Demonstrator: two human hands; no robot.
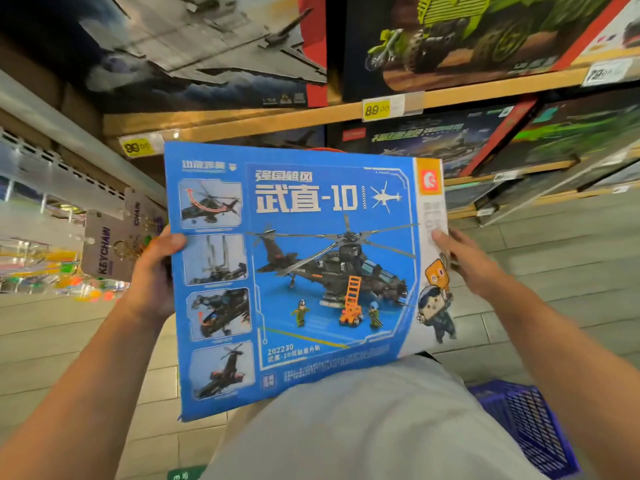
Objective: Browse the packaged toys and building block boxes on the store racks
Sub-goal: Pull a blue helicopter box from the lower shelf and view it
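Observation:
A large blue building block box (298, 271) printed with a black helicopter fills the middle of the view, held flat in front of my chest. My left hand (156, 275) grips its left edge, thumb over the front face. My right hand (464, 261) holds the right edge, thumb on the white side strip, fingers behind the box. Behind it, wooden racks (450, 95) carry more boxed sets: a grey warplane box (194, 46), a green truck box (467, 36), and dark boxes (433, 140) on the lower shelf.
Yellow price tags (375, 109) sit on the shelf edges. Keychain cards (107, 251) hang at the left beside bright small toys. A blue plastic basket (523, 424) stands on the tiled floor at the lower right.

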